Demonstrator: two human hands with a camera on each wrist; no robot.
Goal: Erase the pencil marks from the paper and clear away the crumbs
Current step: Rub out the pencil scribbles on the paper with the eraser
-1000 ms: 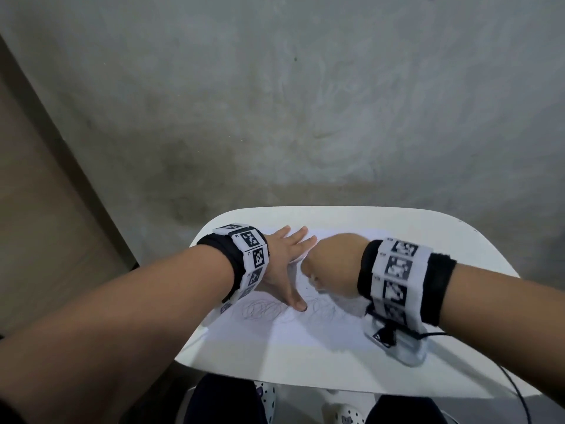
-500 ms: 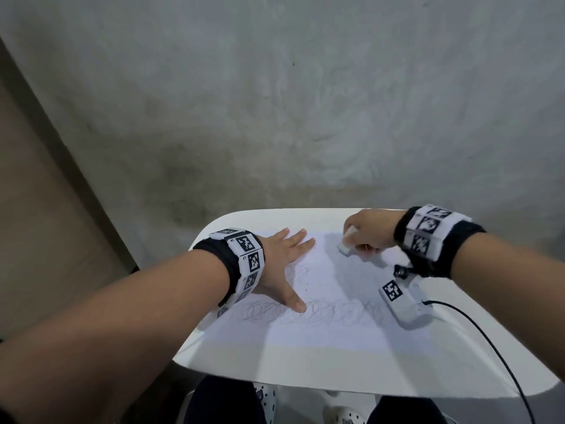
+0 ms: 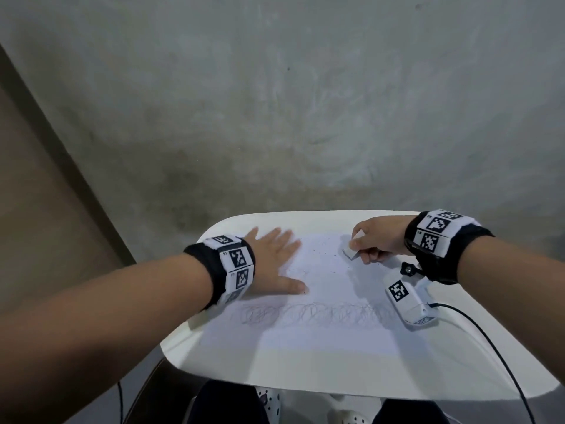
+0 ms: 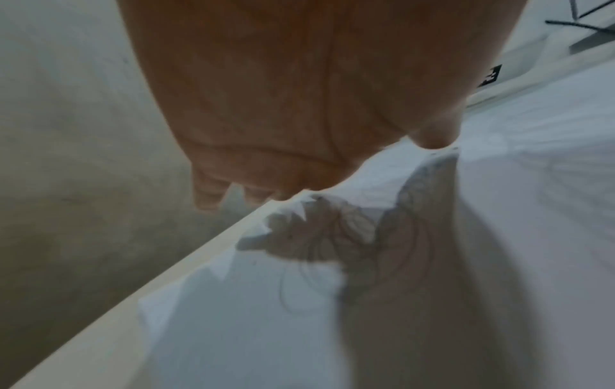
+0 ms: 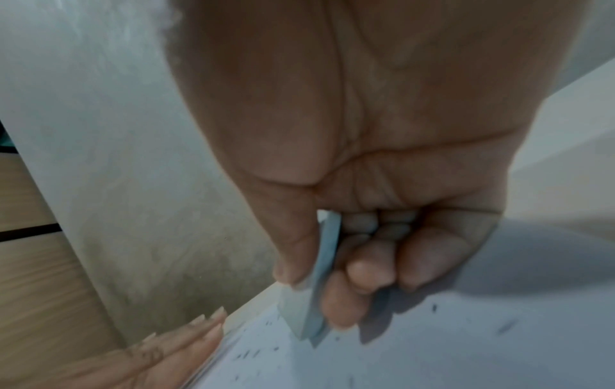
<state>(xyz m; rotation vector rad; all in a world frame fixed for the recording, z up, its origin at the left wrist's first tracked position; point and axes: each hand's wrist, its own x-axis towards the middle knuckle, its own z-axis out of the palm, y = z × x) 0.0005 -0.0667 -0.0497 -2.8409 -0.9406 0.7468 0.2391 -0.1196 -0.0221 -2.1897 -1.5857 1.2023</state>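
Observation:
A white sheet of paper [image 3: 321, 335] lies on a small white table [image 3: 452, 359]. A row of looping pencil marks [image 3: 308, 313] crosses its middle. Dark eraser crumbs [image 3: 324, 255] dot the far part of the sheet, seen close up as crumbs [image 5: 253, 354] in the right wrist view. My left hand [image 3: 272, 261] lies flat on the paper's left side, fingers spread, thumb tip [image 4: 432, 139] touching the sheet. My right hand [image 3: 376, 240] pinches a white eraser [image 3: 350, 253] between thumb and fingers at the paper's far right; the eraser [image 5: 309, 302] has its tip on the paper.
A white camera box [image 3: 409, 298] hangs under my right wrist and rests on the table, its black cable [image 3: 495, 356] trailing off the front right. A grey concrete wall [image 3: 275, 102] stands right behind the table. My dark-clothed knees [image 3: 226, 405] sit below the front edge.
My right hand has carried the eraser from beside my left hand out to the paper's far right, showing the looping marks it covered. My left hand has stayed flat, fingers shifting slightly.

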